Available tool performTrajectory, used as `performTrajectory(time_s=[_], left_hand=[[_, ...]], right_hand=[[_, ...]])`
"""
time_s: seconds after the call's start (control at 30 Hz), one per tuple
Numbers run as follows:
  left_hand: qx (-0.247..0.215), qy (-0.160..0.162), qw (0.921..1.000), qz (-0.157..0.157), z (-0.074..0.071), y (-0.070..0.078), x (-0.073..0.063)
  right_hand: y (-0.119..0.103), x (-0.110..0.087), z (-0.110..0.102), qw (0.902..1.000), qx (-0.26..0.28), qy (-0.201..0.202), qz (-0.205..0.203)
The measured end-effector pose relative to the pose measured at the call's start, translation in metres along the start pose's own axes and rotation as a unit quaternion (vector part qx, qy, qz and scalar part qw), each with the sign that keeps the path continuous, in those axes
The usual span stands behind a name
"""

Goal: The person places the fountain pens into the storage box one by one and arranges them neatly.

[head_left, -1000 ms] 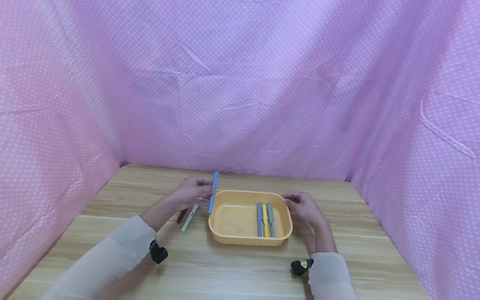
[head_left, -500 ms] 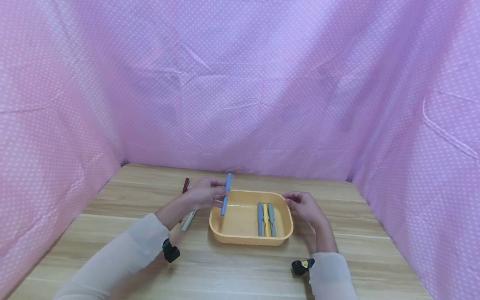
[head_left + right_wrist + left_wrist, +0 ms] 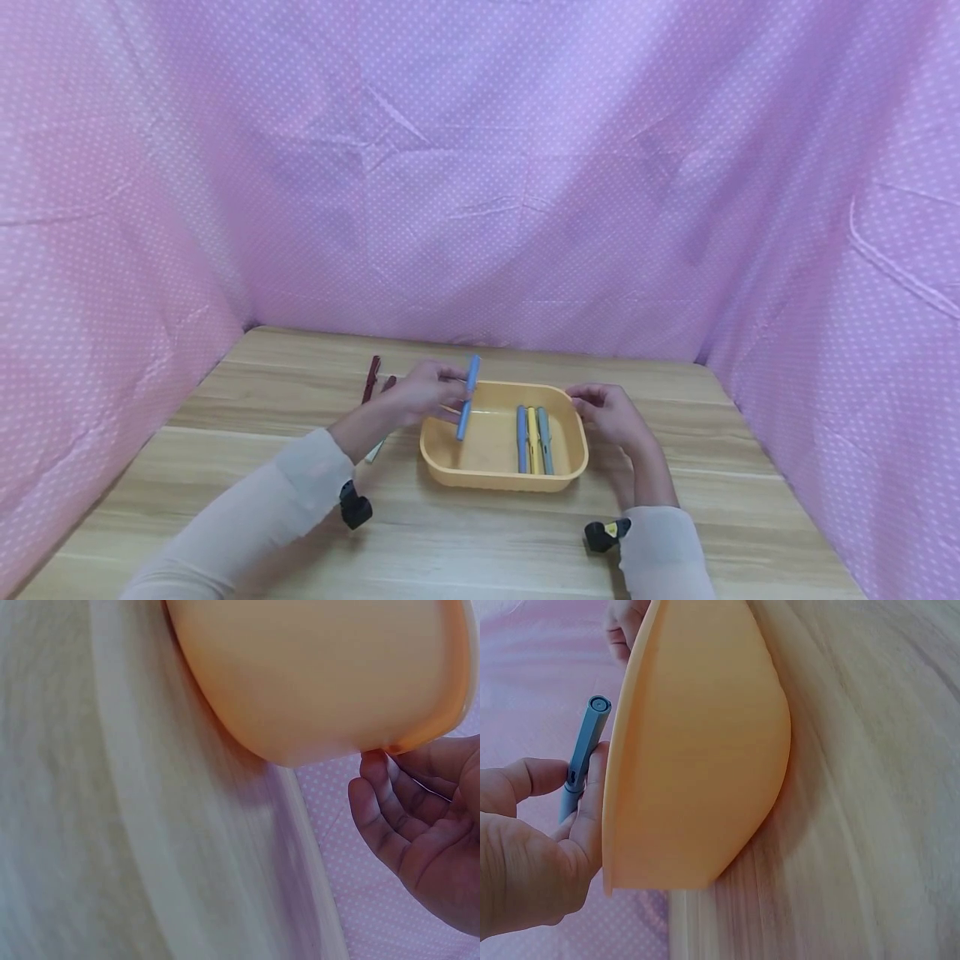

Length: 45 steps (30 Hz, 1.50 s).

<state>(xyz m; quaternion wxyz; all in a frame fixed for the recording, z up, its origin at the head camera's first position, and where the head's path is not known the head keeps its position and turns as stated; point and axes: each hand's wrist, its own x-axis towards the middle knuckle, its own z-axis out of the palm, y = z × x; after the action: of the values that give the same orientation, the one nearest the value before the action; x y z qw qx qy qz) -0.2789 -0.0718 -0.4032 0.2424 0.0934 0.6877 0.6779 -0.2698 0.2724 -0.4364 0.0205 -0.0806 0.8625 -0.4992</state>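
Observation:
My left hand (image 3: 431, 392) pinches a blue pen (image 3: 468, 398) between thumb and fingers, above the left side of a yellow-orange plastic tray (image 3: 502, 481). In the left wrist view the pen (image 3: 587, 746) is tilted beside the tray's rim, its round end toward the camera. My right hand (image 3: 611, 415) grips the tray's far right corner; in the right wrist view its curled fingers (image 3: 379, 776) meet the rim. Inside the tray, at the right, a blue pen (image 3: 522, 440), a yellow pen (image 3: 533, 442) and a grey-green pen (image 3: 545, 442) lie side by side.
Left of the tray, a dark red pen (image 3: 371, 379), another dark red pen (image 3: 388, 384) and a pale pen (image 3: 374, 452) lie on the wooden table (image 3: 465, 542), partly hidden by the left arm. A pink dotted curtain (image 3: 480, 183) surrounds the table's back and sides.
My left hand has carried the blue pen rightward from the tray's left edge to over its inside. The dark red pens have come into fuller view. The right hand has stayed at the rim.

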Motion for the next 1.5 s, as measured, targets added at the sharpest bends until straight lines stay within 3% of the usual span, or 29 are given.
performTrajectory(time_s=[0.3, 0.63, 1.0, 1.5], left_hand=[[-0.004, 0.005, 0.9999, -0.013, 0.016, -0.005, 0.009], [0.011, -0.011, 0.9998, -0.01, 0.029, -0.009, 0.01], [0.027, 0.007, 0.9993, -0.024, 0.044, -0.017, 0.014], [0.022, -0.009, 0.9992, -0.031, 0.052, -0.029, 0.022]], right_hand=[[-0.003, -0.003, -0.001, 1.0, 0.0, -0.002, -0.008], [-0.002, -0.002, -0.003, 0.9999, -0.003, -0.003, -0.012], [-0.001, 0.002, -0.003, 1.0, 0.006, -0.006, -0.002], [-0.001, 0.002, -0.002, 0.9999, 0.009, -0.007, -0.008]])
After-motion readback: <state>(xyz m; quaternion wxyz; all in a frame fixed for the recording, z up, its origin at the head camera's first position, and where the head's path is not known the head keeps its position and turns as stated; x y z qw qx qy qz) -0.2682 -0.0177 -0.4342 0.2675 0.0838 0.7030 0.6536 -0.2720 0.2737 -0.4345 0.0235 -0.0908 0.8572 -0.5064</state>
